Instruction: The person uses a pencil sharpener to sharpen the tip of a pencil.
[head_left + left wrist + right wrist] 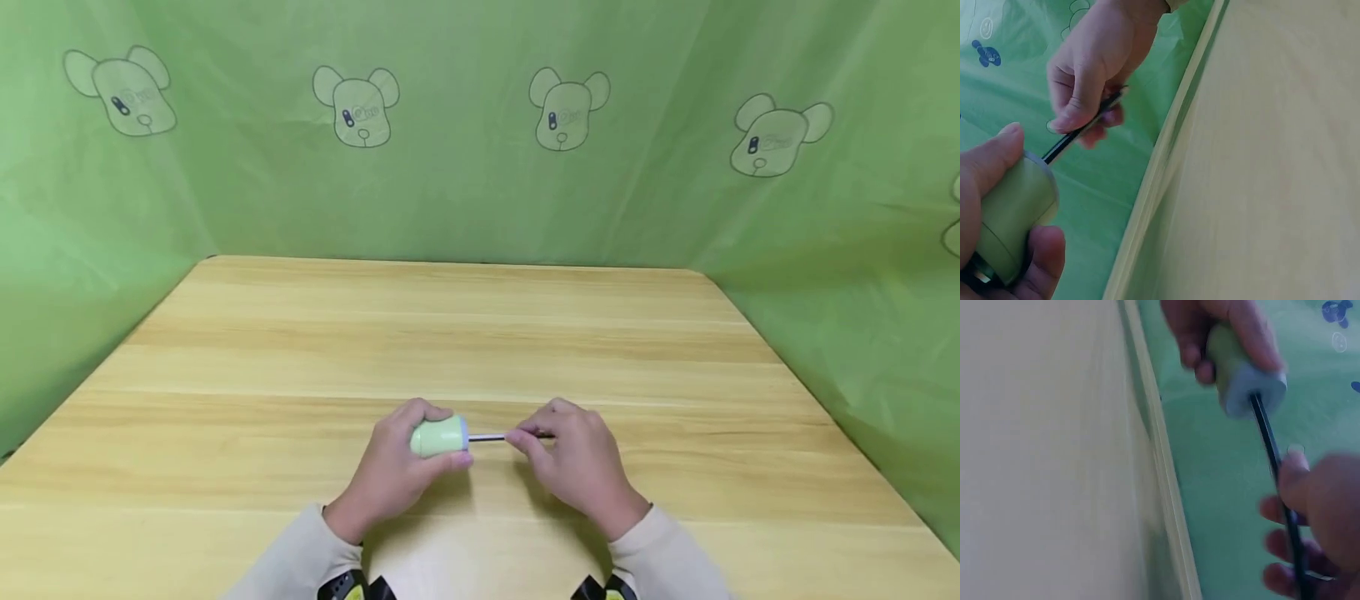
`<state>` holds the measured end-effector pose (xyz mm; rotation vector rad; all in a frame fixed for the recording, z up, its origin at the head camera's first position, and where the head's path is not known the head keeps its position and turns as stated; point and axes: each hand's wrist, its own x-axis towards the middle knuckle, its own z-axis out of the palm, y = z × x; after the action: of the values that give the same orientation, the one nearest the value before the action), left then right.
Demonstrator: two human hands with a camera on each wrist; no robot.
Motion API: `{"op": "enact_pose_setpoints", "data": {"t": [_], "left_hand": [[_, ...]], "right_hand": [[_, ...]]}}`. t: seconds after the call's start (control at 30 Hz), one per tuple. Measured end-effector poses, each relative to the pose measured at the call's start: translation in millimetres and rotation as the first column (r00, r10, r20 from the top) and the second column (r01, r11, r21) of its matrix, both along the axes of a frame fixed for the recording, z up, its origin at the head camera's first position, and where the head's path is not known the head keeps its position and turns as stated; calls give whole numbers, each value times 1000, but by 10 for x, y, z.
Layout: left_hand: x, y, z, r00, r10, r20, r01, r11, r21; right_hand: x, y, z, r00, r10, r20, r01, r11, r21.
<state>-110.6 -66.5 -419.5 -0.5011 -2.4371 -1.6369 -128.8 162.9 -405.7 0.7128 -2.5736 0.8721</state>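
Note:
A light green pencil sharpener [440, 437] with a pale blue-grey end lies on its side in my left hand [392, 468], gripped between thumb and fingers. In the left wrist view, the far end of the sharpener [1016, 209] is dark and partly covered by the fingers. A dark, slim pencil [487, 437] sits with one end in the hole of the sharpener's pale face [1241, 397]. My right hand [581, 460] pinches the pencil's other part between thumb and fingertips. Both hands are held above the table, facing each other.
The light wooden table [480, 333] stretches out in front of the hands. Green sheeting [465, 192] with printed bear-like heads hangs behind it and along both sides. Pale sleeves [300, 558] and dark wrist gear show at the bottom edge.

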Motion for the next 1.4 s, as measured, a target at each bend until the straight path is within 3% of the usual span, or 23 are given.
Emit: {"op": "enact_pose_setpoints", "data": {"t": [0.03, 0.1, 0.23, 0.4, 0.53, 0.6, 0.67, 0.73, 0.77, 0.8, 0.83, 0.9, 0.93, 0.97, 1.03, 1.1, 1.17, 1.3, 1.4], "left_hand": [[-1, 3, 6, 999, 17, 28, -18, 1000, 14], [-7, 6, 15, 996, 39, 81, -42, 998, 43], [-11, -8, 29, 984, 27, 177, -47, 992, 113], [7, -25, 35, 974, -26, 225, -13, 985, 173], [19, -27, 46, 973, -45, 228, 4, 984, 178], [23, -29, 41, 973, -46, 227, 7, 986, 168], [22, -31, 28, 978, -42, 203, 14, 990, 141], [17, -32, 6, 988, -43, 148, 29, 995, 98], [13, -32, -8, 993, -51, 102, 44, 997, 69], [8, -32, -22, 997, -65, 44, 63, 997, 40], [3, -32, -33, 996, -84, -14, 84, 996, 14], [-7, -32, -51, 985, -122, -123, 119, 993, -25], [-6, -34, -58, 977, -135, -164, 131, 991, -37], [-6, -35, -63, 971, -139, -196, 133, 990, -44], [-7, -35, -61, 971, -118, -210, 112, 993, -40], [-8, -34, -53, 981, -76, -179, 72, 997, -26], [-7, -28, -33, 991, -36, -132, 35, 999, -11], [-8, -19, -7, 998, 14, -61, -14, 1000, 1], [-5, -18, -1, 999, 33, -11, -33, 999, 13]], "right_hand": [[-1, -9, -16, 995, -20, -96, 20, 1000, -1], [-9, -21, -40, 965, -21, -261, 19, 1000, -11], [-30, -40, -64, 893, 3, -450, -20, 999, -33], [-60, -61, -84, 819, 13, -574, -57, 997, -59], [-85, -47, -88, 795, 36, -606, -91, 994, -59], [-84, -39, -83, 804, 53, -593, -96, 995, -41], [-66, -27, -64, 848, 71, -526, -92, 996, -15], [-37, -9, -37, 928, 102, -359, -111, 994, -4], [-21, 4, -18, 963, 138, -232, -144, 990, -9], [-8, 18, 3, 982, 167, -83, -170, 985, -26], [2, 33, 24, 980, 191, 59, -188, 981, -54], [17, 57, 53, 935, 210, 285, -187, 977, -106], [21, 63, 61, 913, 214, 347, -184, 976, -119], [24, 62, 63, 905, 208, 372, -176, 977, -118], [28, 45, 52, 938, 153, 310, -135, 988, -79], [36, 15, 36, 977, 77, 199, -72, 997, -28], [38, -11, 20, 996, 19, 87, -20, 1000, 5], [27, -19, -17, 998, 18, -60, -16, 1000, 21], [5, -5, -56, 982, 46, -184, -42, 999, 25]]}}
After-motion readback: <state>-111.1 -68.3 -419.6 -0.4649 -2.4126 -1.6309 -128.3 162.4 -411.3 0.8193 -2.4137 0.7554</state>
